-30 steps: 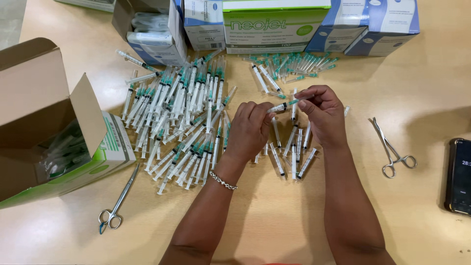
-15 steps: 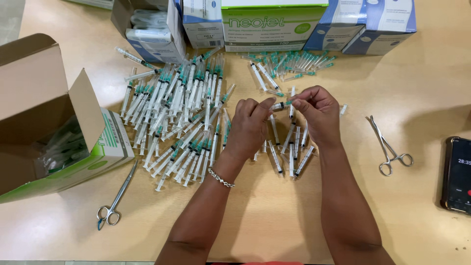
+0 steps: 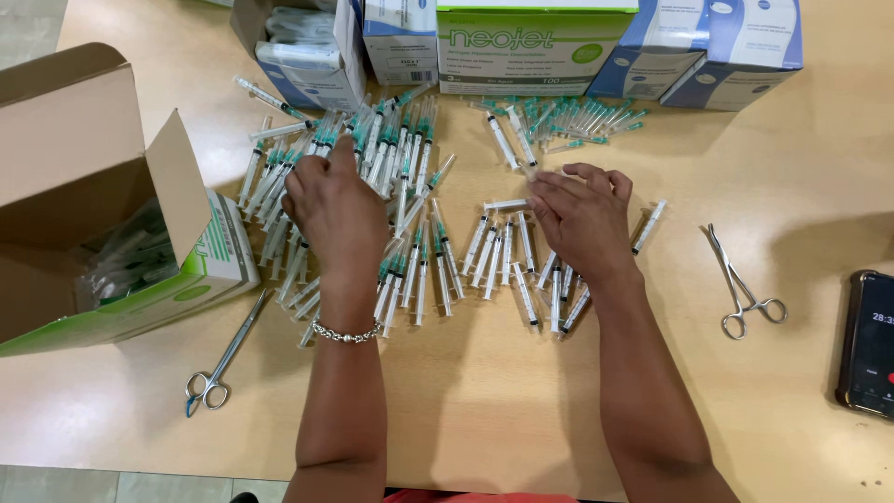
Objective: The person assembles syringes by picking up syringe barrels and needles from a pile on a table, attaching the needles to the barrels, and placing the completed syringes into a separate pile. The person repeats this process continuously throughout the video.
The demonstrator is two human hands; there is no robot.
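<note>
My left hand (image 3: 331, 200) reaches into the big heap of green-capped syringes (image 3: 400, 177) at centre left. Its fingers curl down among them, and the back of the hand hides what the fingertips do. My right hand (image 3: 582, 219) lies flat with fingers spread over a smaller row of capless syringes (image 3: 503, 256). Its fingertips are beside one syringe lying crosswise (image 3: 507, 203). A bead bracelet (image 3: 345, 333) circles my left wrist.
An open cardboard box (image 3: 84, 177) with bagged syringes stands at the left. Supply boxes (image 3: 531, 47) line the far edge, with loose green needle caps (image 3: 577, 116) before them. One forceps (image 3: 223, 359) lies lower left, another (image 3: 740, 284) at the right. A phone (image 3: 871, 345) is at the right edge.
Both hands were together holding a syringe above the small row. They have parted: the left went out to the big heap, the right dropped flat over the row.
</note>
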